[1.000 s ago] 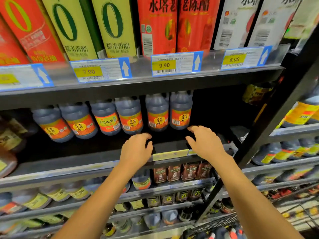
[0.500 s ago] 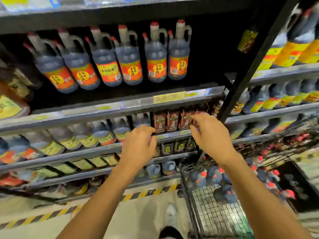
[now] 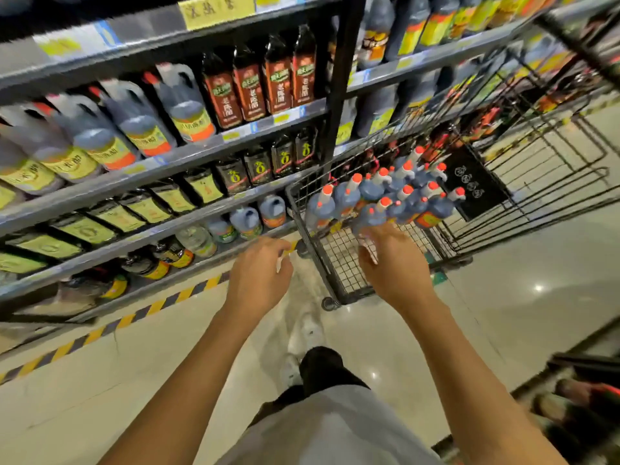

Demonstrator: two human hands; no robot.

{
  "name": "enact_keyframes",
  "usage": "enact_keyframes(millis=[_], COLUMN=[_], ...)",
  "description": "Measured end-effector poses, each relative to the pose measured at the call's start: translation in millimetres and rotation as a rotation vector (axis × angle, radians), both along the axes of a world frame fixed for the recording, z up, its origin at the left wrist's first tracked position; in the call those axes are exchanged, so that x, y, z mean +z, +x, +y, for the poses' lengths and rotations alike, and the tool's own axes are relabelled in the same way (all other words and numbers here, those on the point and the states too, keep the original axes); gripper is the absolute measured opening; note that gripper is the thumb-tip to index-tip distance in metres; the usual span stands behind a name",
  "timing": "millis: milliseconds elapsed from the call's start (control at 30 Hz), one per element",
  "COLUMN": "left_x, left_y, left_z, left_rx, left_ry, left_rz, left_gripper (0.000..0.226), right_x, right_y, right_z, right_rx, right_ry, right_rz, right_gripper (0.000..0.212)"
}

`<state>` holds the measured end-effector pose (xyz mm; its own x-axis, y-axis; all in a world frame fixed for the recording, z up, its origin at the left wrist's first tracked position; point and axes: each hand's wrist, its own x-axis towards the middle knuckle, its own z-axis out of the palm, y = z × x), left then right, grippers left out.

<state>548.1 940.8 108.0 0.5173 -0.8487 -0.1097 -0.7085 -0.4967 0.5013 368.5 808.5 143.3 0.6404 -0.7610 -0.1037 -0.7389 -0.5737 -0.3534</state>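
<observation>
Over the pale, glossy shop floor [image 3: 503, 280], both of our bare hands reach forward, side by side but apart from each other. Our left hand [image 3: 260, 275] hangs above the floor just left of a black wire shopping cart [image 3: 339, 263]. Its fingers are loosely bent and grip nothing. Our right hand [image 3: 397, 266] is over the cart's near end, fingers also loosely bent, with the fingertips at the base of the nearest jug [image 3: 370, 214]. Motion blur keeps us from telling whether they touch it, and no grip shows. That jug belongs to a cluster of dark vinegar jugs [image 3: 372, 193] with red-orange caps, packed upright inside the cart, with bare wire mesh between them and the cart's near wall. Just past the cluster, a black panel [image 3: 469, 182] with white symbols sits against the cart's wire. To our left, just beside the cart, grey store shelves [image 3: 167, 156] rise in several tiers. They hold similar jugs with yellow and orange labels, plus a row of 4 tall dark bottles [image 3: 250, 85] with red-brown labels near the black upright post. A yellow-and-black striped line [image 3: 100, 330] runs along the floor at the foot of the shelves. Between our forearms, low in view, a white shoe [image 3: 310, 330] rests on the floor.
</observation>
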Motion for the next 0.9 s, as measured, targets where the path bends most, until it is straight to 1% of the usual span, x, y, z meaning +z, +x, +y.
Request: enact_keyframes(millis=[33,100,267,400,500,633,733,900], left_x=[-3,-8,-14,-23,-35,-51,-59,-78], left_y=[-9,-25,-52,-66,-77,-98,-124,-168], left_z=[-5,-17,-61,-109,-151,-201,-228,-259], left_rx=[-0.017,-0.041,-0.07,-0.043,0.015,0.146,0.255,0.323], left_ry=[0.009,0.029,0.091,0.09,0.091,0.133,0.185,0.234], left_rz=[0.016,0.036,0.044,0.037,0.034,0.033,0.1,0.173], left_gripper=[0.029,0.029,0.029,0.028,0.029,0.027,0.027,0.028], right_x=[-3,-8,-20,-38,-55,-77,-89,-115], right_y=[-15,-44,-96,-121,-133,-146,-153,-144], right_z=[3,6,-13,-64,-118,-192,-241,-306], right_rx=[-0.036,-0.092,-0.193,-0.209,-0.161,-0.022,0.085,0.233], right_ry=[0.013,0.03,0.039,0.056,0.09,0.181,0.217,0.239], right_rz=[0.006,-0.001,0.002,0.005,0.04,0.072,0.118,0.214], right_gripper=[0.03,0.034,0.03,0.029,0.031,0.031,0.033,0.03])
